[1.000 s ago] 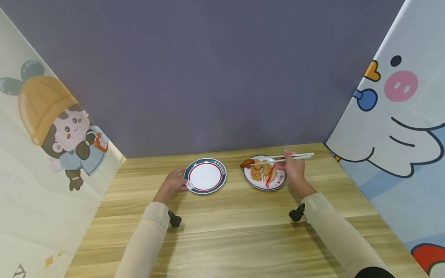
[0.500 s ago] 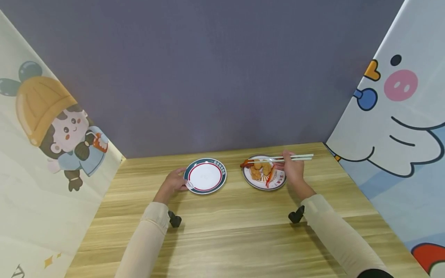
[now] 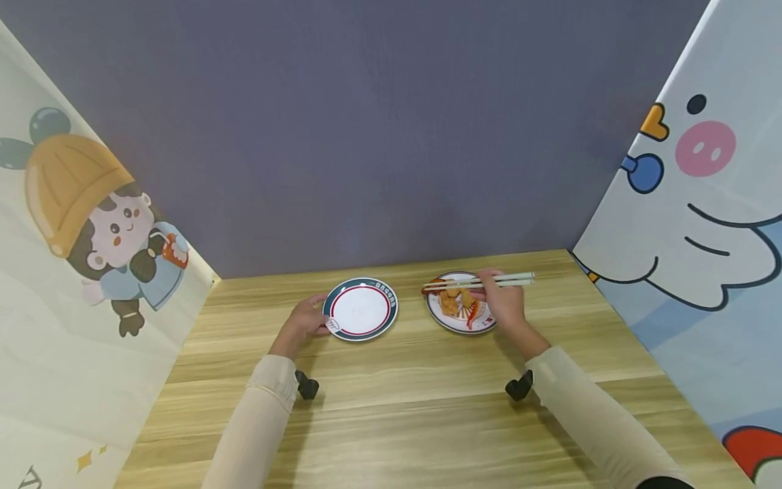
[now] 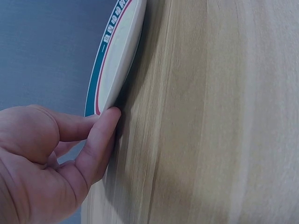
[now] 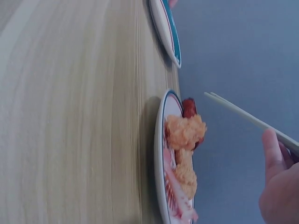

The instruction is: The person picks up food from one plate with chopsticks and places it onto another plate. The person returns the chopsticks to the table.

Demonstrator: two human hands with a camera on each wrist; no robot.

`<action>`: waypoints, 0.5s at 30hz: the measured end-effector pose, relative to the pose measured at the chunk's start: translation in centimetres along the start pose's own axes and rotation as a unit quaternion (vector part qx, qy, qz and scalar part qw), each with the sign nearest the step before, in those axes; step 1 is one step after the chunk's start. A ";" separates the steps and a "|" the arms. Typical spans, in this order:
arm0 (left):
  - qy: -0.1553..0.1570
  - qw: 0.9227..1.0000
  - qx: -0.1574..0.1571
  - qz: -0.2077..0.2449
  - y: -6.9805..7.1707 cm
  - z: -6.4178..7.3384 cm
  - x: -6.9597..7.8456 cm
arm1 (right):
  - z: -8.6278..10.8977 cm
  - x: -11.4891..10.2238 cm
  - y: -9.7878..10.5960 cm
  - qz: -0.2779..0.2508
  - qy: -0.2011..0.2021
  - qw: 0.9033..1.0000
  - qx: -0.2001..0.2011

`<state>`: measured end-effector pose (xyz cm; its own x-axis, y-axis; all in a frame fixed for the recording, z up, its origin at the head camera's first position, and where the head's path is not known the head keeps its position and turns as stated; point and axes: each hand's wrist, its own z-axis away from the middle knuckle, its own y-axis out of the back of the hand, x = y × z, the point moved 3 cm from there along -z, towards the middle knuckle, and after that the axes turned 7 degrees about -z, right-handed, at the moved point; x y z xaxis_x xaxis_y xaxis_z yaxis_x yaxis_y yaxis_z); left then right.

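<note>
My left hand (image 3: 305, 318) pinches the left rim of a white plate (image 3: 360, 309) with a dark teal border. In the left wrist view that plate (image 4: 119, 56) sits between thumb and fingertips. My right hand (image 3: 504, 299) grips a pair of pale chopsticks (image 3: 519, 279) over a second plate (image 3: 449, 327). On it lie golden fried pieces (image 5: 185, 133), a red-and-white crab-stick-like strip (image 5: 174, 182) and a glossy reddish-brown piece (image 5: 189, 107) at the left rim. The right wrist view shows the chopstick tips (image 5: 210, 95) close together, above the food, with nothing between them.
Both plates stand on a wood-grain table (image 3: 391, 421), near its back edge. Behind rises a grey-blue panel (image 3: 379, 136). Cartoon-printed panels (image 3: 702, 224) flank the table on both sides. A black mount (image 3: 520, 386) sits at each wrist.
My right hand has shifted left with the chopsticks, and covers more of the food plate's right side. The left hand and its plate have stayed in place.
</note>
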<state>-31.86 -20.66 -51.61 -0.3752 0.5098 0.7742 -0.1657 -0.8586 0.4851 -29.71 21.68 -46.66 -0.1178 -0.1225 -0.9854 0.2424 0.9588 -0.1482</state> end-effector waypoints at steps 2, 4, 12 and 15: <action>0.002 1.000 0.000 -0.002 0.0 -0.1 -0.1 | 0.4 -0.1 -0.5 0.015 0.005 1.000 -0.012; 0.001 1.000 -0.001 -0.001 0.0 -0.1 -0.2 | 0.8 -0.1 -0.9 0.035 0.016 0.999 -0.028; -0.002 1.000 0.001 -0.003 0.1 -0.2 -0.3 | 2.8 -0.4 -2.5 0.145 0.096 0.979 -0.109; -0.001 1.000 0.000 0.000 0.1 -0.3 -0.3 | 3.4 -0.4 -2.9 0.214 0.144 0.959 -0.121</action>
<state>-32.01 -20.91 -51.92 -0.3727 0.5097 0.7755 -0.1648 -0.8587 0.4852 -27.06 18.05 -46.07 -0.3264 0.3368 -0.8832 0.1016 0.9414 0.3215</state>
